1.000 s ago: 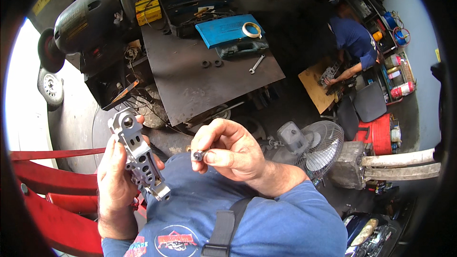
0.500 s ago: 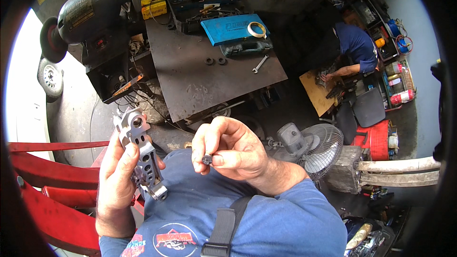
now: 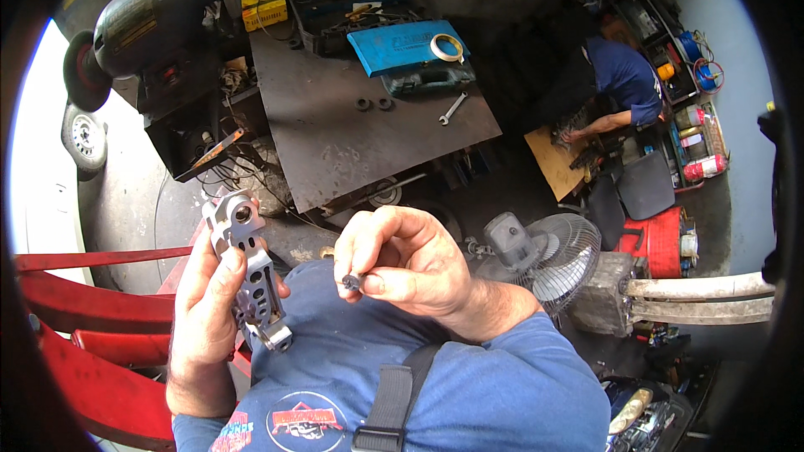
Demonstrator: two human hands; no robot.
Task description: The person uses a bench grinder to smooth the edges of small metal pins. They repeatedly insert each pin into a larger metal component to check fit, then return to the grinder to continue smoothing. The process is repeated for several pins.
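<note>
My left hand (image 3: pixel 205 305) is wrapped round a silver machined metal bracket (image 3: pixel 258 289), long and narrow with a row of holes. The bracket stands tilted in front of my chest, its ringed end (image 3: pixel 244 214) uppermost. To its right, my right hand (image 3: pixel 406 264) pinches a small dark metal piece (image 3: pixel 352 283) with a round end between thumb and fingertips. This looks like a bolt or screw, though most of its length is hidden by the fingers. The small piece and the bracket are apart.
Ahead is a dark metal table (image 3: pixel 360 142) with a blue case (image 3: pixel 394 48), tape roll (image 3: pixel 446 48) and wrench (image 3: pixel 453 109). A bench grinder (image 3: pixel 155 25) stands far left, red metal arms (image 3: pixel 109 301) near left. Right are a fan (image 3: pixel 557 259) and a co-worker (image 3: pixel 624 79).
My right hand has shifted slightly left, and the small dark piece in it has turned, its round end now angled differently. The left hand keeps its hold on the bracket.
</note>
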